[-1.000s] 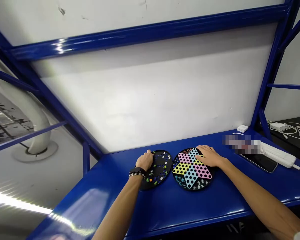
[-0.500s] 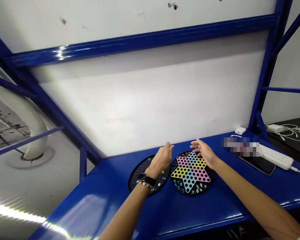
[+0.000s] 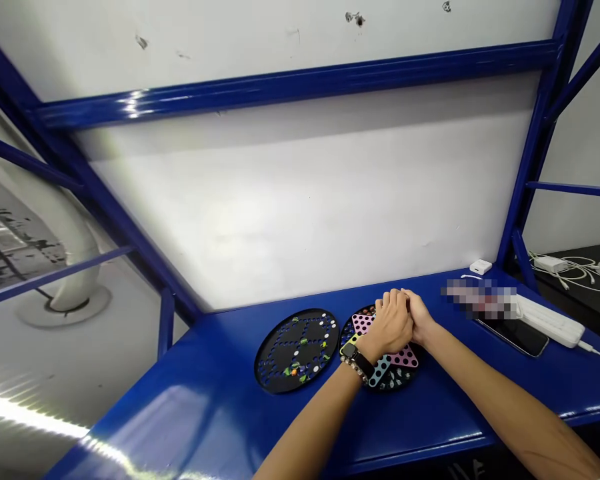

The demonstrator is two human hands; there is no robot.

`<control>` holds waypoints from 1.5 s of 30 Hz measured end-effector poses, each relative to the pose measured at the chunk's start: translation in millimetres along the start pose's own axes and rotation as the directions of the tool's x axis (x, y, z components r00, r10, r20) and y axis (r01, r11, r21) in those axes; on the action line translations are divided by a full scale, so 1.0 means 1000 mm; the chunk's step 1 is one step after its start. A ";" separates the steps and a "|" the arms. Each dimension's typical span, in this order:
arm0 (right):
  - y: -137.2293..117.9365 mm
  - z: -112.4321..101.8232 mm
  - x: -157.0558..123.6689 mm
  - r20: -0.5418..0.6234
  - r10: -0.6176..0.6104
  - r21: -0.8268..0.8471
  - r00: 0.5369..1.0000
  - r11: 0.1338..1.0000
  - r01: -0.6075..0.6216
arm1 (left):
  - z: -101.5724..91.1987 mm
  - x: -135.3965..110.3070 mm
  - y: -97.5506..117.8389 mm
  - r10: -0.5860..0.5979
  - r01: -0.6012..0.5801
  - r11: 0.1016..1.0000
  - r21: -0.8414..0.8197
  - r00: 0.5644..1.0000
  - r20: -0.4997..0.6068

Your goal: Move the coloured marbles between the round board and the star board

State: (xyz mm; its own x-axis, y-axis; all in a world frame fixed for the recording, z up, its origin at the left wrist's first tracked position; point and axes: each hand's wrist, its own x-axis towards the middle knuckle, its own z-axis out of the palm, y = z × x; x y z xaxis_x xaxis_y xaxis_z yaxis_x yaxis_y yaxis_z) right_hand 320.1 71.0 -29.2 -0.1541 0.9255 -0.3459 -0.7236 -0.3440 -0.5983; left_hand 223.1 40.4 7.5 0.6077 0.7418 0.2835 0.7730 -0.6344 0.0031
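Note:
My left hand, with a dark watch and a beaded bracelet at the wrist, is over the Chinese checkers board, its fingers curled and pressed together. Against it, at the board's far right edge, my right hand is closed with its fingers mostly hidden. Whatever lies between the two hands cannot be seen. Pink, yellow and blue star points with dark holes show around them, and marbles sit in the board's rim. To the left lies a round black tray with several green and white marbles and one orange piece.
The boards lie on a blue tabletop against a white panel. At the right are a dark phone, a white power strip, a small white adapter and a blurred-out patch. Blue bars frame the table.
My left hand has moved right from above the black tray to meet my right hand over the star board. My right hand's fingers have closed in. The black tray is now uncovered.

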 end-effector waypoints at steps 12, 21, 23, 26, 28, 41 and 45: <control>-0.020 -0.012 0.015 0.303 -0.531 -0.762 0.792 0.365 0.536 | -0.025 -0.033 -0.059 -0.277 0.176 0.888 -0.425 0.942 -0.188; 0.001 -0.017 0.022 0.608 -0.226 -0.757 0.761 -0.454 0.470 | -0.010 -0.112 -0.158 -0.663 0.385 0.658 -0.648 0.704 -0.255; -0.001 -0.019 0.019 0.611 -0.208 -0.726 0.764 -0.532 0.435 | -0.008 -0.119 -0.163 -0.685 0.378 0.637 -0.672 0.678 -0.267; -0.006 -0.020 0.013 0.607 -0.186 -0.705 0.772 -0.575 0.415 | -0.008 -0.121 -0.160 -0.671 0.362 0.653 -0.665 0.684 -0.286; -0.009 -0.022 0.009 0.602 -0.188 -0.711 0.776 -0.569 0.413 | -0.010 -0.120 -0.155 -0.659 0.363 0.666 -0.652 0.696 -0.286; -0.023 -0.037 0.003 0.498 -0.232 -0.833 0.836 -0.398 0.385 | -0.013 -0.129 -0.164 -0.661 0.460 0.689 -0.561 0.715 -0.226; -0.022 -0.038 0.004 0.479 -0.257 -0.850 0.839 -0.373 0.371 | -0.018 -0.137 -0.162 -0.656 0.537 0.698 -0.473 0.744 -0.123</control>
State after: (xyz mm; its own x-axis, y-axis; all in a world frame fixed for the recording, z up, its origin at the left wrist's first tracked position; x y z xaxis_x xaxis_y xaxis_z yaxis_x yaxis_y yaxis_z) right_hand 360.9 76.2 -44.4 -0.2657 0.9409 0.2101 0.7850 0.3377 -0.5194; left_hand 11.7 37.9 -14.7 -0.0774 0.9417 0.3273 0.7799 -0.1473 0.6083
